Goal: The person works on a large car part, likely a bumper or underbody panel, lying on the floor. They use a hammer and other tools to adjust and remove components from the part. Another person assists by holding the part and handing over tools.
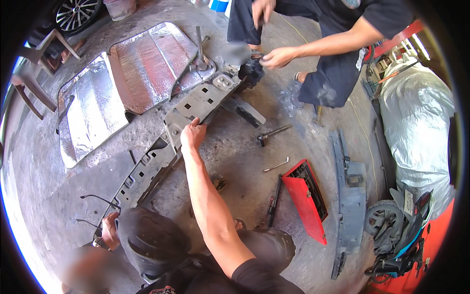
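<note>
The long grey metal panel with square cut-outs (188,110) runs diagonally on the concrete floor (245,152), directly under the right hand (192,134), whose fingers (196,123) press flat, slightly spread. The left hand (110,234) grips its near end, fingers curled shut around the edge.

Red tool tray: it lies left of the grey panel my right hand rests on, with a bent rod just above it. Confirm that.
Wrong side. In the head view the red tool tray lies right of the grey panel, not left. The right hand does rest on that panel, and the bent rod does lie just above the tray.
</note>
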{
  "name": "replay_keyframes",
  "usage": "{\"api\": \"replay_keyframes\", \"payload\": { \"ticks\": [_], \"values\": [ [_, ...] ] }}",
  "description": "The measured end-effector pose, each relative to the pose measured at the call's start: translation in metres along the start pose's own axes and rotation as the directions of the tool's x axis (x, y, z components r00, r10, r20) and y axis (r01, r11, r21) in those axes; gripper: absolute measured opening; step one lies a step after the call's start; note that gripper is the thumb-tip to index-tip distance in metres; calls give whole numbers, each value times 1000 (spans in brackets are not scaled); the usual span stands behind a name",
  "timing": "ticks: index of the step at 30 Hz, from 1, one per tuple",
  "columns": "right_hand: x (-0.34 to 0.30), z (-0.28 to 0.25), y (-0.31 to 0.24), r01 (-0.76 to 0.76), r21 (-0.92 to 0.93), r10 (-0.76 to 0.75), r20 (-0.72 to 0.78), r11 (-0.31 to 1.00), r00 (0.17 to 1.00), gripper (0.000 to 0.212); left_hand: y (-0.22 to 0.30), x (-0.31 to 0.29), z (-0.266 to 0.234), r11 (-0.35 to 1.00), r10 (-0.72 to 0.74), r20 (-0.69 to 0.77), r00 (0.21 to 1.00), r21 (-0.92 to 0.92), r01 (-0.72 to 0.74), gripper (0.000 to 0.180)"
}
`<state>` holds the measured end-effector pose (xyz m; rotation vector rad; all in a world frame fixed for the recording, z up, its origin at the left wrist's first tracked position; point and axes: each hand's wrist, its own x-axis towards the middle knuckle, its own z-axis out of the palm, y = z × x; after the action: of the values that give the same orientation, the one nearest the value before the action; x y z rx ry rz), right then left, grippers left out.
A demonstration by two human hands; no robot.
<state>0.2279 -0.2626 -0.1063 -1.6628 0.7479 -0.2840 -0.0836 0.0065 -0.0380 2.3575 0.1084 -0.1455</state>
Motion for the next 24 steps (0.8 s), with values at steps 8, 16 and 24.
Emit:
{"api": "replay_keyframes", "payload": {
  "ticks": [8,16,24],
  "values": [
    [-7,-10,-12,-52,84,43,99,995,994,41,-30,-8,9,991,-133,-36,990,-37,132,37],
    [-17,-17,-29,-121,328,95,94,937,991,49,-2,-8,-9,979,-182,-80,980,81,188,33],
    [25,-32,-10,-225,486,214,80,845,974,53,21,-20,-12,945,-277,-88,957,154,288,29]
  ]
}}
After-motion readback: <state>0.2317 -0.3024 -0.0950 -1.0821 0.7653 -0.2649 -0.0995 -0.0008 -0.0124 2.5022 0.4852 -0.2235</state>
